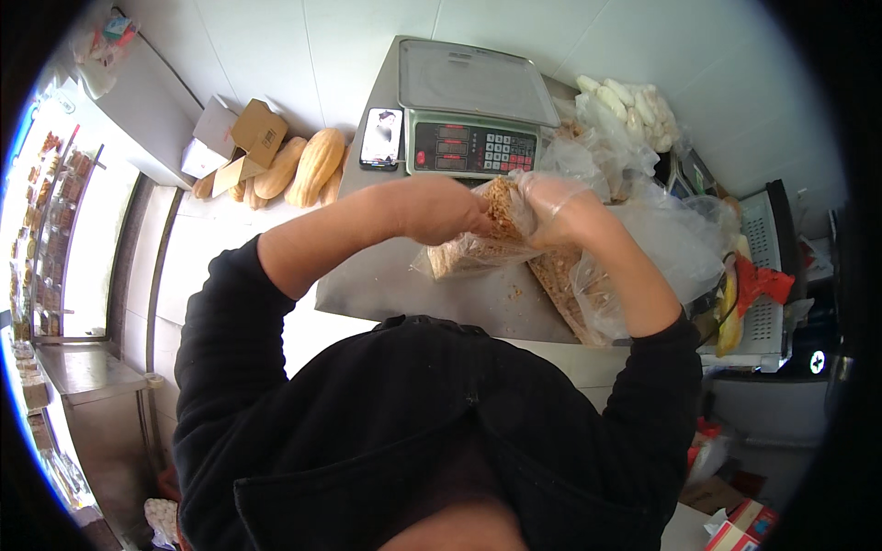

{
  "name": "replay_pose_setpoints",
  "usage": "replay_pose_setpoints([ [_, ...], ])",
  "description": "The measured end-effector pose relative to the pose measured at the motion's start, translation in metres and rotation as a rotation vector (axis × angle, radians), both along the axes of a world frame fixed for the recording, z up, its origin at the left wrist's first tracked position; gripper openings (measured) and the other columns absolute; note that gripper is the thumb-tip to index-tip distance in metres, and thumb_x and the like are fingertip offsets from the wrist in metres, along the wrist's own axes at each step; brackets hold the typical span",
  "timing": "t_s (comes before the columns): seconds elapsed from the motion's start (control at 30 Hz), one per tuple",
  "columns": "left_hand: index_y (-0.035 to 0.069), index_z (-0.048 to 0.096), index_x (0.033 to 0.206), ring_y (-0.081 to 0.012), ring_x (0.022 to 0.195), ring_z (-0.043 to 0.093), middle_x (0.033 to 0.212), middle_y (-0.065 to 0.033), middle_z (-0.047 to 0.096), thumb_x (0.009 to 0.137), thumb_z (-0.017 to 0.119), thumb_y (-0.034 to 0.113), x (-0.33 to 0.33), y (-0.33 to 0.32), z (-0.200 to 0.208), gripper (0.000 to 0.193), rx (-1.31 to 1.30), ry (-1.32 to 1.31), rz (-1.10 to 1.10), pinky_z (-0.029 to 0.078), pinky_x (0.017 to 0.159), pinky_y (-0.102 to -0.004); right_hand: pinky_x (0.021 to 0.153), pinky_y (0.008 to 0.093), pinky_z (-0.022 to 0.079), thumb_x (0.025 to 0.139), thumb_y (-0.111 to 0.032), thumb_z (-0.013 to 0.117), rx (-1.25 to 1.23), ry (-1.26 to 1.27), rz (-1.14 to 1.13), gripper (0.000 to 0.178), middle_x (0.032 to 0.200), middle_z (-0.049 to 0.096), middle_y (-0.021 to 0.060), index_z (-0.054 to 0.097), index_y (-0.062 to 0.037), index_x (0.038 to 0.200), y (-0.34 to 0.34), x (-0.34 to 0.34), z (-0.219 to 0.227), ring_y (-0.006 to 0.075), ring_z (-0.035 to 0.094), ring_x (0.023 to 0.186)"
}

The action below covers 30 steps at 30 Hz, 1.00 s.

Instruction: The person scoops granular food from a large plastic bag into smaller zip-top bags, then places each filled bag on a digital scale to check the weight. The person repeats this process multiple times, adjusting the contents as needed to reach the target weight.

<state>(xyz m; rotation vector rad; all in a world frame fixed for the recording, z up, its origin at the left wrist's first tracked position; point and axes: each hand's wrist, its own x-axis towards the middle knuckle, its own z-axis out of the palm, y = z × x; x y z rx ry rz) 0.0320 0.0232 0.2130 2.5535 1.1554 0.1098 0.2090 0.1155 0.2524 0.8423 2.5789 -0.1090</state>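
White wall (367,46): pale panels beyond the tabletop, across the 12 o'clock side.
Tabletop (363,285): smooth grey metal, its near edge facing the person's black top (367,395).
Left hand (441,209): at 9 o'clock of the brown snack (503,207), fingers bent, the tips seeming to pinch its left edge.
Right hand (562,213): at 3 o'clock, curled and seemingly gripping the clear bag (526,216) against the snack's other edge; its fingertips are hidden, and clear plastic lies over part of it.
Brown snack: between the two hands, long axis roughly 12 to 6 o'clock, so it crosses the line joining them; neither hand is clearly nearer.
Paler snack (459,257): between 7 and 8 o'clock, just below the left hand, in clear plastic, long axis about 8 to 2; whether it joins the brown piece cannot be told.
Flat snack slab (556,278): at 5 o'clock, partly under plastic, long axis about 11 to 5, nearer the right hand.
Crumbs (516,294): at 6 o'clock, on the metal.
Scale (478,83): at 12 o'clock, beyond the hands.
Phone (380,133): at 10 o'clock, beside the scale.
Squashes (317,165): between 9 and 10 o'clock, near a cardboard box (259,129).
Red bag (763,280): between 3 and 4 o'clock, well apart.
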Motion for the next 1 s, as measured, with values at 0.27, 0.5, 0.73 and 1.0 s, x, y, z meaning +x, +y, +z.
replay_pose_setpoints([
  [0.27, 0.001, 0.057, 0.09, -0.0318, 0.085, 0.059, 0.093, -0.0124, 0.056, 0.085, 0.059, 0.006, -0.007, 0.011, -0.005, 0.007, -0.015, -0.397, -0.009, 0.047, 0.072, -0.0385, 0.078, 0.0397, 0.05, 0.061, -0.028, 0.076, 0.136, 0.125, 0.231, 0.057, 0.096, 0.061, 0.0169, 0.055, -0.0015, 0.106, 0.01, -0.001, -0.02, 0.0334, 0.06, 0.093],
  [0.5, 0.001, 0.054, 0.084, -0.034, 0.083, 0.058, 0.091, -0.0122, 0.055, 0.083, 0.06, 0.007, -0.012, 0.007, -0.006, 0.008, 0.053, -0.409, 0.023, 0.045, 0.069, -0.0409, 0.075, 0.0393, 0.05, 0.073, -0.039, 0.071, 0.189, 0.558, -0.064, 0.056, 0.097, 0.063, 0.0204, 0.053, -0.0051, 0.114, 0.027, 0.035, -0.013, 0.0319, 0.063, 0.089],
  [0.73, 0.001, 0.056, 0.084, -0.0332, 0.084, 0.058, 0.091, -0.0126, 0.055, 0.083, 0.06, 0.007, -0.014, 0.005, -0.008, 0.007, 0.012, -0.392, 0.064, 0.046, 0.07, -0.0403, 0.068, 0.0379, 0.049, 0.088, -0.036, 0.058, -0.378, 0.655, -0.394, 0.039, 0.078, 0.063, 0.0172, 0.059, 0.0008, 0.1, 0.054, 0.059, -0.072, 0.0272, 0.062, 0.07],
  [1.0, -0.001, 0.055, 0.083, -0.0299, 0.079, 0.059, 0.087, -0.0119, 0.054, 0.081, 0.061, 0.001, -0.019, 0.0, -0.006, 0.007, 0.078, -0.236, 0.081, 0.048, 0.067, -0.0359, 0.06, 0.0293, 0.047, 0.089, -0.018, 0.054, -0.439, 0.79, -0.565, 0.026, 0.075, 0.058, 0.0026, 0.06, -0.0029, 0.11, 0.059, 0.065, -0.067, 0.0111, 0.055, 0.064],
])
